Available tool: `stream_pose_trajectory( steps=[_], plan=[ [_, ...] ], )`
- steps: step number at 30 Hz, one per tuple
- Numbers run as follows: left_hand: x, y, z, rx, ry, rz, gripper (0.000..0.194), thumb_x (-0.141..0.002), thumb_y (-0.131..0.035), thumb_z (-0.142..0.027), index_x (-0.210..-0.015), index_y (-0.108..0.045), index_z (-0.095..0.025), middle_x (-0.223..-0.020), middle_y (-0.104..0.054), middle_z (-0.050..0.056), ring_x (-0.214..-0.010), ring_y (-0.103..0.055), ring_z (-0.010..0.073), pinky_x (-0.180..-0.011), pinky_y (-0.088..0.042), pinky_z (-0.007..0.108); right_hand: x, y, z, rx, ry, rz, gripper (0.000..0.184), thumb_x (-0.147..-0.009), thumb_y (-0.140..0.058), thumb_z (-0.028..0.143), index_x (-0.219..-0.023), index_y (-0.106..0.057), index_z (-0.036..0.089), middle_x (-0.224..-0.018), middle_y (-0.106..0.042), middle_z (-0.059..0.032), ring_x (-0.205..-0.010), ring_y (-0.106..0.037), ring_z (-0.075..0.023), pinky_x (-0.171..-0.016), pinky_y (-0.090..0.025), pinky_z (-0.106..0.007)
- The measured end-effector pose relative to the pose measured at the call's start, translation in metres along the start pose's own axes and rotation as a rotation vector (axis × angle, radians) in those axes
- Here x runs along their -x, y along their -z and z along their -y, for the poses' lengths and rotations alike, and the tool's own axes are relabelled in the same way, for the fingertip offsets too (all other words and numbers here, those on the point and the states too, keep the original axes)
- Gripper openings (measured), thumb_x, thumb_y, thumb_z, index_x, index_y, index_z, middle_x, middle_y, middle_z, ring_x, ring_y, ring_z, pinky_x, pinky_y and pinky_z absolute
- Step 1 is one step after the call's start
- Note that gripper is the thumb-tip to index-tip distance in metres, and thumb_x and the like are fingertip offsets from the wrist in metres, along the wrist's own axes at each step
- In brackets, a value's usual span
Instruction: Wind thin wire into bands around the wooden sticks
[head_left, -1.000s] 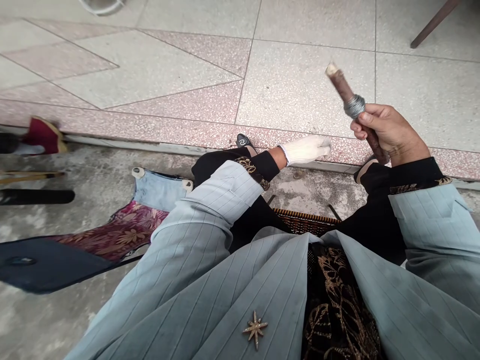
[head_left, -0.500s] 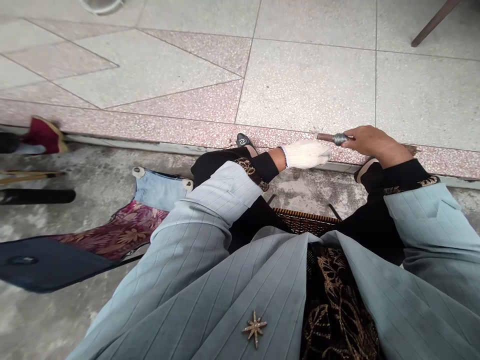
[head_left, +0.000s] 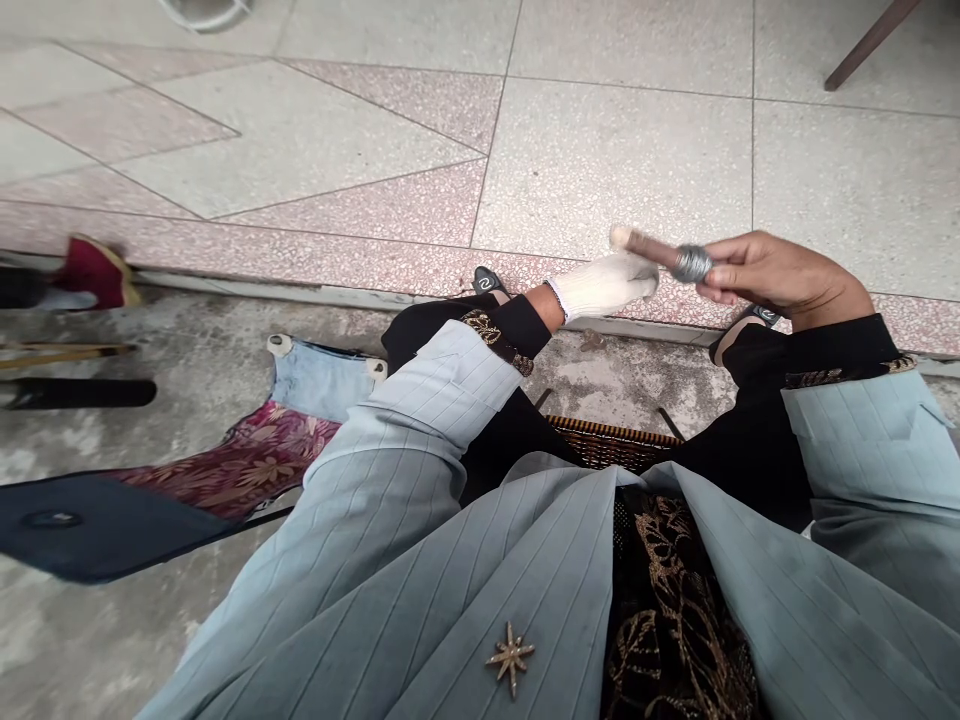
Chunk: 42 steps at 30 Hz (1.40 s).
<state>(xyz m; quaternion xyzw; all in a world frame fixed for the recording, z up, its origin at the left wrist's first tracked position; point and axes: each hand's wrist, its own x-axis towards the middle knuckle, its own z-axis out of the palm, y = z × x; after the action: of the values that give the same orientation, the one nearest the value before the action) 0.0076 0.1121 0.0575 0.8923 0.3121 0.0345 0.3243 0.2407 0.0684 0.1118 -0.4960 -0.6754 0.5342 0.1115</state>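
Note:
My right hand (head_left: pixel 780 275) has its fingers closed on the near end of a short brown wooden stick (head_left: pixel 651 249). Silver wire (head_left: pixel 691 264) is wound in a thick bundle round the stick, right at my fingertips. The stick's pale far end points to the left and tilts up, above the other hand. In a white knitted glove, my left hand (head_left: pixel 607 287) is curled closed just below the stick. What its fingers hold, if anything, is hidden. Whether the glove touches the stick I cannot tell.
A woven seat (head_left: pixel 611 443) shows between my knees. The tiled step (head_left: pixel 360 232) edges the rough concrete. To the left lie a cloth piece with denim and floral parts (head_left: pixel 277 440), a black rod (head_left: pixel 82 393) and a red shoe (head_left: pixel 94 272). A dark leg (head_left: pixel 870 45) stands upper right.
My right hand has risen a little and turned, lifting the wire-wound stick so its pale end shows. My gloved left hand has shifted slightly left and up.

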Motion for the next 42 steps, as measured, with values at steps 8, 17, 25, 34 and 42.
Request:
stream_pose_trajectory(
  steps=[8, 17, 25, 34, 42],
  plan=[
    [-0.006, -0.025, 0.004, 0.036, -0.104, 0.138, 0.028, -0.092, -0.038, -0.032, -0.091, -0.062, -0.017, -0.08, -0.062, 0.005, -0.068, -0.051, 0.0161, -0.063, -0.033, 0.03, -0.02, -0.009, -0.013, 0.005, -0.101, -0.5, 0.044, -0.087, -0.058, 0.058, -0.104, -0.068, 0.019, -0.07, -0.058, -0.0062, -0.06, -0.05, -0.0174, -0.055, -0.04, -0.033],
    [0.002, -0.017, 0.002, -0.105, -0.112, 0.154, 0.03, -0.091, -0.04, -0.033, -0.092, -0.066, -0.019, -0.082, -0.066, 0.007, -0.066, -0.053, 0.0177, -0.064, -0.033, 0.032, -0.038, -0.012, -0.028, 0.69, -0.284, -0.089, 0.042, -0.081, -0.063, 0.054, -0.108, -0.075, 0.025, -0.088, -0.071, -0.0093, -0.076, -0.06, -0.0242, -0.066, -0.042, -0.037],
    [0.002, -0.002, 0.005, -0.057, -0.008, 0.095, 0.031, -0.088, -0.043, -0.034, -0.094, -0.07, -0.02, -0.086, -0.068, 0.011, -0.077, -0.06, 0.0229, -0.07, -0.039, 0.036, -0.025, -0.004, -0.023, 0.322, -0.177, 0.455, 0.043, -0.074, -0.072, 0.055, -0.108, -0.075, 0.028, -0.073, -0.067, 0.0006, -0.068, -0.056, -0.0178, -0.065, -0.044, -0.032],
    [-0.003, -0.012, 0.009, 0.074, -0.017, 0.039, 0.032, -0.093, -0.036, -0.034, -0.096, -0.062, -0.016, -0.087, -0.065, 0.007, -0.075, -0.056, 0.0185, -0.069, -0.038, 0.031, -0.007, -0.007, -0.001, -0.194, 0.079, -0.269, 0.049, -0.083, -0.06, 0.064, -0.111, -0.068, 0.025, -0.075, -0.058, -0.0039, -0.062, -0.046, -0.016, -0.059, -0.041, -0.032],
    [0.0, -0.022, -0.002, 0.042, -0.126, 0.174, 0.03, -0.09, -0.041, -0.035, -0.092, -0.067, -0.02, -0.085, -0.068, 0.007, -0.074, -0.057, 0.0183, -0.071, -0.038, 0.031, -0.034, -0.009, -0.025, 0.544, -0.247, -0.506, 0.049, -0.085, -0.057, 0.057, -0.112, -0.07, 0.017, -0.095, -0.069, -0.015, -0.082, -0.061, -0.0282, -0.066, -0.043, -0.038]
  ],
)
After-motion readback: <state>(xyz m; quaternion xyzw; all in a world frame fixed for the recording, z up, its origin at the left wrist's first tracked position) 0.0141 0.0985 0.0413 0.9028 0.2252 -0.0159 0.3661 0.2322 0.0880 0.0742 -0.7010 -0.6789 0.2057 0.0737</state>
